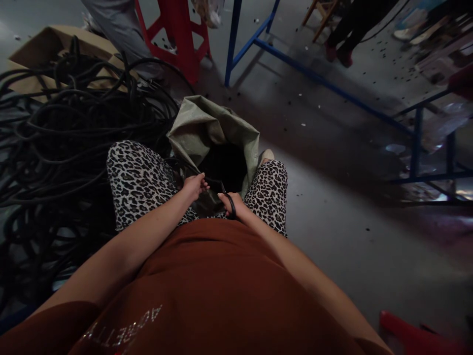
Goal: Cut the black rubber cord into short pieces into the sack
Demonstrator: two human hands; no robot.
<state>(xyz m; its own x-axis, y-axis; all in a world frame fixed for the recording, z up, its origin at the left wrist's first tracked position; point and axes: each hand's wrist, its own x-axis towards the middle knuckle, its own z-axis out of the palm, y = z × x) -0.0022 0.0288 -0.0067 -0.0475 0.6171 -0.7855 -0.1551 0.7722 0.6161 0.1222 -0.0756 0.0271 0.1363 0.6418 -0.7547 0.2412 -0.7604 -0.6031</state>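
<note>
Fingers (pixel 202 181) of the left hand (pixel 194 186) are curled around a short dark piece, probably a length of black cable (pixel 211 183), which runs from those fingers across toward the right hand (pixel 232 204); the grip looks clenched, though the dim light hides the fingertips. Right hand is also closed: a black loop, which looks like the handle ring of a pair of scissors (pixel 231 204), passes over its back and around the fingers, with the rest of the tool hidden in shadow toward the left hand. Both hands sit close together, nearly touching, low in the person's lap between the knees, which are in leopard-print trousers (pixel 138 180). Just beyond the hands, between the knees, stands an open grey-green woven sack (pixel 207 128); its mouth gapes toward the hands and its inside is too dark to read. Large tangled heap of black cable (pixel 62 143) lies on the floor to the person's left, against the left knee and partly over a sheet of brown cardboard (pixel 44 47). Farther off on the grey concrete floor (pixel 332 207): a red stool (pixel 181 29), a blue metal frame (pixel 281 54), and another person's legs (pixel 118 29) beside the stool.
</note>
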